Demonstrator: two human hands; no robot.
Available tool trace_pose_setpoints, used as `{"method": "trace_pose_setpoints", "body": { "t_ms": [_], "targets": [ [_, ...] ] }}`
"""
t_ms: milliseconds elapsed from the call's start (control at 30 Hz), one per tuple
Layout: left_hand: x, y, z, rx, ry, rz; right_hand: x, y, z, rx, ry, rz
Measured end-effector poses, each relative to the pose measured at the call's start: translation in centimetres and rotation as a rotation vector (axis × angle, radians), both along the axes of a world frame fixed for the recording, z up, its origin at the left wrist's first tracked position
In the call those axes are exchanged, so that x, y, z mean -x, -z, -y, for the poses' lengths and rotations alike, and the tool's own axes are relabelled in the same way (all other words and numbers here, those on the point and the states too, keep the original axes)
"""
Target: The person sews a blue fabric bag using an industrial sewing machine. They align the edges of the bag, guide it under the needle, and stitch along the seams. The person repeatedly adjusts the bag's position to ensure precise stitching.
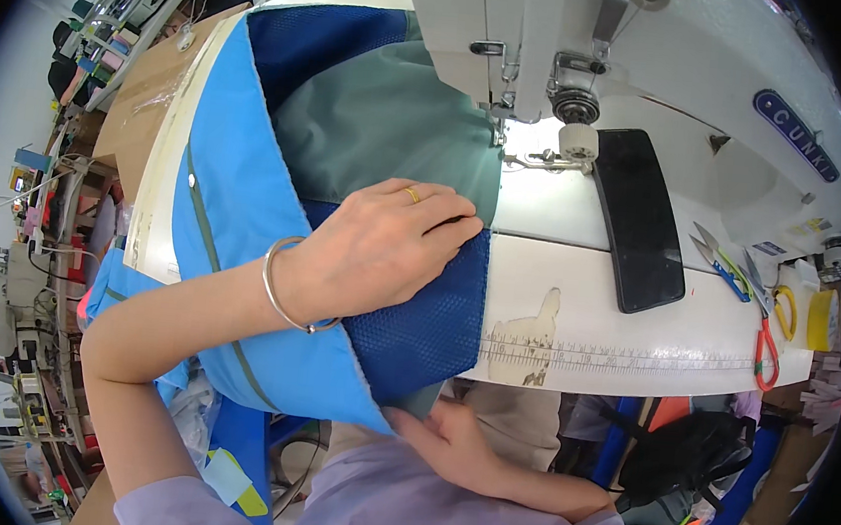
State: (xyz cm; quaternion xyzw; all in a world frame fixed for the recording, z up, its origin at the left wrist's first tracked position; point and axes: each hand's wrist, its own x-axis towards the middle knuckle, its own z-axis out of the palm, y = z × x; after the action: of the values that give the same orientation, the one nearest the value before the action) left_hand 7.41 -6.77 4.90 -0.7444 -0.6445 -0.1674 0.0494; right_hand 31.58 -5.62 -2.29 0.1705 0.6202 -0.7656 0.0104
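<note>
A large sewn fabric piece lies over the machine table, with a bright blue panel (234, 161), dark blue textured fabric (409, 337) and a grey-green panel (384, 109). Across its middle, my left hand (382, 249) rests with curled fingers gripping the fabric near its right edge. Below the table edge, my right hand (450, 440) pinches the fabric's lower edge, its thumb tucked against the cloth. The grey-green panel's edge meets the presser foot (498, 134) of a white sewing machine (521, 31); the needle tip is too small to make out.
On the white table (531, 262) a black phone (639, 222) lies right of the needle area. Scissors with red handles (768, 353), small snips (725, 269) and a yellow tape roll (821, 320) sit farther right. A printed ruler strip (622, 360) runs along the front edge.
</note>
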Motion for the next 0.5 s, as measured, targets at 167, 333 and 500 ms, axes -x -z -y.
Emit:
{"method": "trace_pose_setpoints", "body": {
  "t_ms": [167, 333, 500],
  "targets": [
    [0.3, -0.3, -0.3, 0.035, 0.025, 0.021, -0.6, 0.8, 1.1, 0.08, 0.035, -0.058],
    [0.9, -0.8, -1.1, 0.074, 0.023, 0.005, -0.1, 0.9, 0.8, 0.111, 0.024, -0.025],
    [2.7, -0.5, -2.5, 0.055, 0.061, -0.005, 1.9, -2.2, -1.4, 0.542, -0.04, 0.102]
  ]
}}
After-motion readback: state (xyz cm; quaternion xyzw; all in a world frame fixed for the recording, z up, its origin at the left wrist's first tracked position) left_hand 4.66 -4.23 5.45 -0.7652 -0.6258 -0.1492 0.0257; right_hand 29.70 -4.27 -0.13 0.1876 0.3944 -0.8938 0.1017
